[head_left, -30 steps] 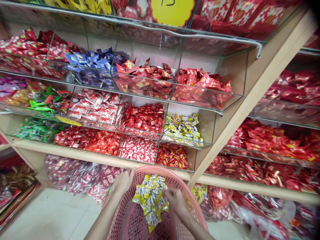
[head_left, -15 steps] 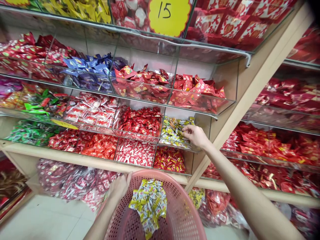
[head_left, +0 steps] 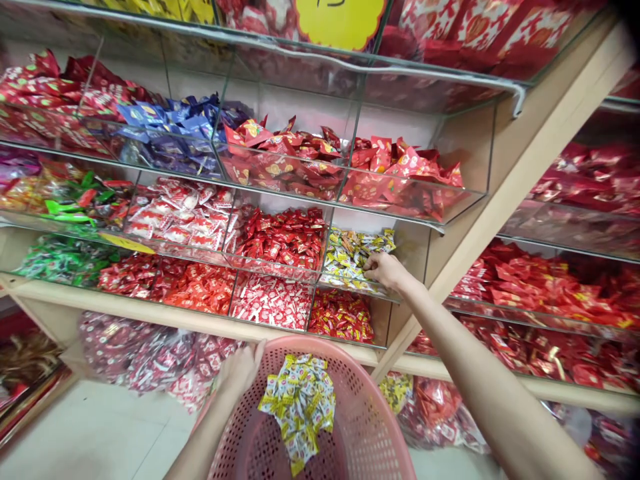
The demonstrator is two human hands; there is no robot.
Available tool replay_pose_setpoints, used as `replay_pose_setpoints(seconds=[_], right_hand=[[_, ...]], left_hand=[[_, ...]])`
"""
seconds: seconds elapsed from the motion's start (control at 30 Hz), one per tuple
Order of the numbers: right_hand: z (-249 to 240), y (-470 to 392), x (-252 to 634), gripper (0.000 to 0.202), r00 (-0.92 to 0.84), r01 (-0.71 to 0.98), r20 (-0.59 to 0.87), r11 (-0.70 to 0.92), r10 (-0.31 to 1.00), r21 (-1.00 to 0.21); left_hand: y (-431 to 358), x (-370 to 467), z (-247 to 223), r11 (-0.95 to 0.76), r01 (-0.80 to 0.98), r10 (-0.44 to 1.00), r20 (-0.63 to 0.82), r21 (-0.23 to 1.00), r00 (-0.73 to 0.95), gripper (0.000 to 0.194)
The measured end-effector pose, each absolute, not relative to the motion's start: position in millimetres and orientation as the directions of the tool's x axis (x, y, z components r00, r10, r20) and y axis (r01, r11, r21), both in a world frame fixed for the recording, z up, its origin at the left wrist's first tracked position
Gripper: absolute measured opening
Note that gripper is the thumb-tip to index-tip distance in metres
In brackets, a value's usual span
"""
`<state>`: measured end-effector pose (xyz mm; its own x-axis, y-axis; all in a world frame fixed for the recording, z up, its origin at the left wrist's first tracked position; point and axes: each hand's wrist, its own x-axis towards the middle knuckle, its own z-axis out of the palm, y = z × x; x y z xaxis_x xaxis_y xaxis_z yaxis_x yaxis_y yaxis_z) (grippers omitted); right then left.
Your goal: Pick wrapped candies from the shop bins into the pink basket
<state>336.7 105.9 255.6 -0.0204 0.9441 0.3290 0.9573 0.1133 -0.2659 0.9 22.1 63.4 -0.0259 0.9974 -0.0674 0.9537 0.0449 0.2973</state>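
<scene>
My left hand [head_left: 240,368] is closed over the left rim of a pink perforated plastic basket [head_left: 387,427]. Inside the basket lies a heap of yellow-and-white wrapped candies [head_left: 303,403]. My right hand [head_left: 386,269] reaches into a clear shelf bin at the right end of its row, fingers pinched together at the yellow-and-white wrapped candies [head_left: 345,257] there. A candy seems to be between the fingertips, though they partly hide it. Left of this bin is another one with small red wrapped candies [head_left: 285,237].
Clear bins of red, blue and green packets fill the shelves. A slanting wooden post [head_left: 505,207] stands right of my right hand. Above hangs a yellow price sign [head_left: 343,27]. Bagged candies [head_left: 125,353] lie beneath the bottom shelf, on pale floor tiles [head_left: 95,427].
The view has shifted slightly, with the upper shelves higher in the picture. My right hand stays in the same bin with fingers pinched. My left hand keeps its hold on the basket.
</scene>
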Motion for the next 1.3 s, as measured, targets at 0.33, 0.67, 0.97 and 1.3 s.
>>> replay_pose_setpoints(seconds=[0.33, 0.67, 0.97, 1.3], right_hand=[[248, 104, 339, 0.01, -0.005, 0.939, 0.461, 0.163, 0.887, -0.303], [259, 84, 332, 0.015, 0.08, 0.84, 0.661, 0.306, 0.746, -0.448], [261, 39, 313, 0.015, 0.246, 0.732, 0.872, 0.509, 0.423, -0.454], [108, -45, 251, 0.019, 0.267, 0.29, 0.327, 0.248, 0.907, -0.924]], left_hand=[[21, 5, 68, 0.053, 0.964, 0.995, -0.093, 0.259, -0.03, 0.066], [21, 6, 71, 0.053, 0.969, 0.996, -0.089, 0.241, -0.032, 0.067], [20, 6, 69, 0.037, 0.965, 0.997, -0.074, 0.261, -0.018, 0.068], [20, 5, 68, 0.048, 0.956, 0.997, -0.073, 0.291, -0.028, 0.069]])
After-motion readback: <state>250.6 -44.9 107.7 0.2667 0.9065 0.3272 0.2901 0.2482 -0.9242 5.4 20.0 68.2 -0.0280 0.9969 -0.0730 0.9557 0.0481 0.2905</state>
